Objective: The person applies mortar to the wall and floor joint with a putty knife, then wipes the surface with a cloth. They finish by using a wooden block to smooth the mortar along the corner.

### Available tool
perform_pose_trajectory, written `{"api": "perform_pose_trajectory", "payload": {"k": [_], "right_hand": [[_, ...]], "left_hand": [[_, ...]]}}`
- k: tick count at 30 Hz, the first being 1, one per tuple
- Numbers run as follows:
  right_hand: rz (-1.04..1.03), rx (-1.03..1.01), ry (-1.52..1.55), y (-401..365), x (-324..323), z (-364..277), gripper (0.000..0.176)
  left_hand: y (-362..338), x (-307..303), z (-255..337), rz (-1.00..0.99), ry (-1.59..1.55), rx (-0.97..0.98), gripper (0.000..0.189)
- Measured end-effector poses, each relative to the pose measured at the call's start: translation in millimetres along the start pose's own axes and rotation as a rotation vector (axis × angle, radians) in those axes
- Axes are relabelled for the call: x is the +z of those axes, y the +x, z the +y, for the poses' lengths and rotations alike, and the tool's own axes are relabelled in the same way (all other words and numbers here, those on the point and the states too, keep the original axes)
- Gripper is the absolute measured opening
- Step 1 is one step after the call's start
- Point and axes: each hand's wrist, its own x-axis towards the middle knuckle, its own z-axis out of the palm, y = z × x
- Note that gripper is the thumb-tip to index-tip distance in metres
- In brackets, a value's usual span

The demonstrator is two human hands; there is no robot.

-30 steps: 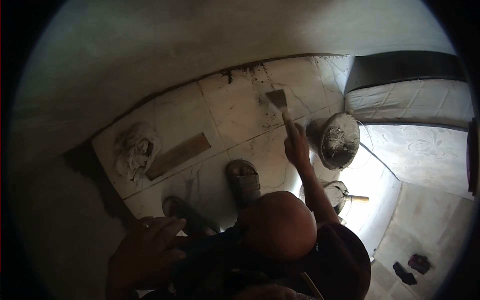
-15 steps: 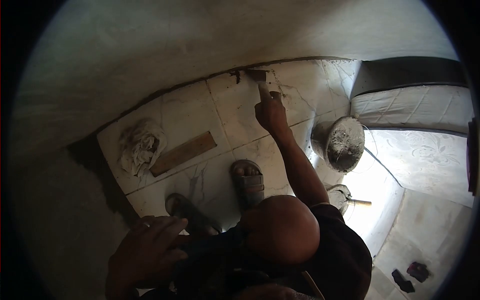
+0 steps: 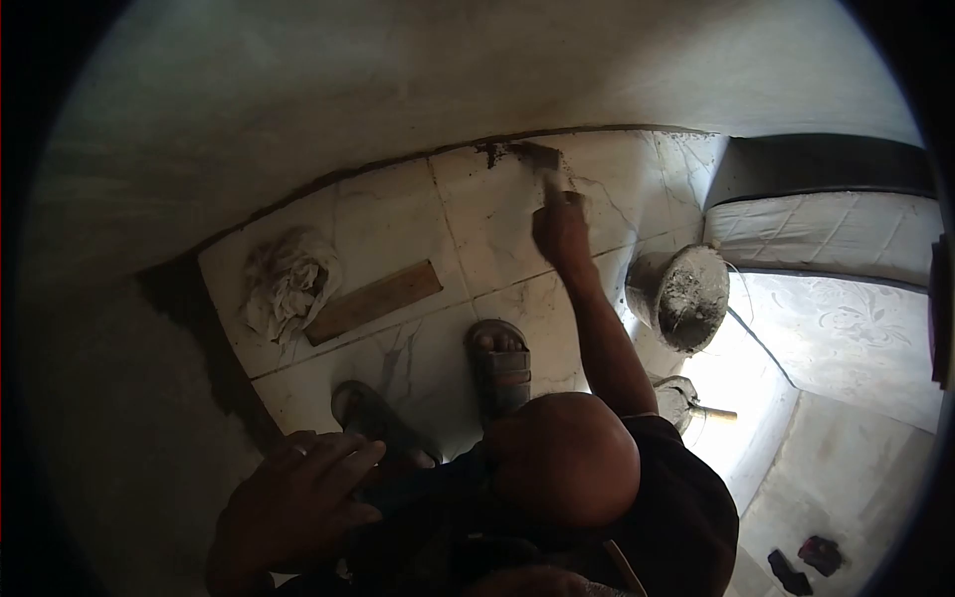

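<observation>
Head view: The right hand (image 3: 563,239) was closed around the handle of a broad-bladed scraper (image 3: 540,156). The scraper lay over the marbled floor tiles (image 3: 388,224), close to the foot of the wall (image 3: 398,80) and just beside a patch of dark debris (image 3: 492,154). The blade was blurred; its contact with the tile could not be confirmed. The left hand (image 3: 303,497) was low in the view, its fingers extended close together; whether it gripped anything could not be told in the shadow.

Two sandalled feet (image 3: 499,366) stood on the tiles. Toward the left side of the view, a crumpled pale cloth (image 3: 290,284) lay against or just beside one end of a flat wooden board (image 3: 374,301). To the right of the right forearm stood a bucket (image 3: 686,298), tilted in appearance, coated inside with grey material and fitted with a thin wire handle. Below it in the view was a smaller container (image 3: 671,400), with a wooden handle (image 3: 714,413) projecting to the right. Two small dark objects (image 3: 821,554) lay at the lower right, unidentified.
</observation>
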Motion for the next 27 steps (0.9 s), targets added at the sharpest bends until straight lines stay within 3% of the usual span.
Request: {"api": "perform_pose_trajectory", "payload": {"k": [3, 7, 9, 11, 15, 18, 21, 27], "right_hand": [[0.015, 0.118, 0.008, 9, -8, 4, 0.062], [-0.018, 0.106, 0.055, -5, 12, -30, 0.062], [-0.091, -0.014, 0.12, -13, 9, -44, 0.061], [-0.031, -0.052, 0.111, -11, 7, -28, 0.059], [0.005, 0.061, -0.004, 3, 7, -3, 0.066], [-0.047, -0.079, 0.085, -9, 19, -34, 0.063], [-0.046, -0.082, 0.047, -11, 11, -35, 0.063], [-0.035, 0.045, 0.021, 1, -3, -15, 0.06]], "left_hand": [[-1, 1, 2, -0.017, 0.008, -0.022, 0.058], [1, 1, 4, -0.024, 0.008, -0.047, 0.058], [2, 0, 5, -0.01, 0.012, -0.062, 0.058], [1, -1, 5, -0.038, -0.006, -0.078, 0.058], [-2, 1, 0, -0.051, -0.022, -0.027, 0.059], [0, -2, 4, -0.021, -0.014, -0.009, 0.059], [1, -3, 5, -0.04, -0.048, -0.088, 0.058], [-5, -1, 4, 0.036, -0.055, -0.037, 0.057]]}}
